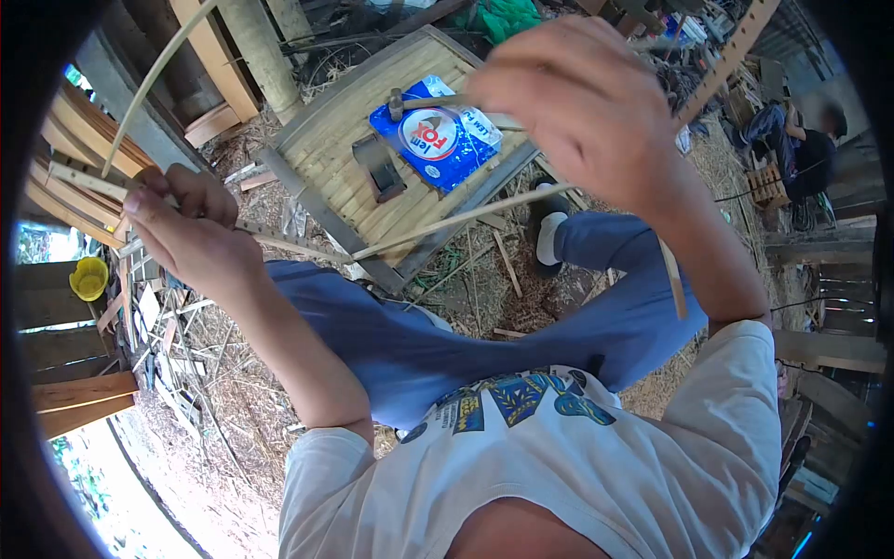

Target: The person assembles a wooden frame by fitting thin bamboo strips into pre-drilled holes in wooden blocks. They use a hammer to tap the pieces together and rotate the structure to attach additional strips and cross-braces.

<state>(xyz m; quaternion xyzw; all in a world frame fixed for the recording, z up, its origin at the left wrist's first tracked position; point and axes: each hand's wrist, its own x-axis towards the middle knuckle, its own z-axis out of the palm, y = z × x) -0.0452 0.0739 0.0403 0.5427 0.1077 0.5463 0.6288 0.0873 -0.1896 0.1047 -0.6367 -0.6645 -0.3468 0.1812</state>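
My left hand [196, 224] is closed around a light wooden strip with small holes [88, 179], at the left. A thin bent strip [149, 84] rises from beside its fingers. My right hand [587, 112] is raised at the upper right, its curled fingers smeared by motion; what it holds, if anything, is unclear. A hammer [397, 104] has its head over a blue packet [442, 140], and its handle runs toward my right fingers. Left of the packet is a dark metal block [379, 170]. Another thin strip [456, 222] crosses the near edge of the low wooden table [312, 200].
A perforated strip [731, 61] slants behind my right hand. Curved wooden pieces [79, 168] stand at the left, near a yellow container [89, 278]. Shavings and offcuts cover the floor [484, 298]. Another person [815, 154] sits at the far right. My legs flank the table's near side.
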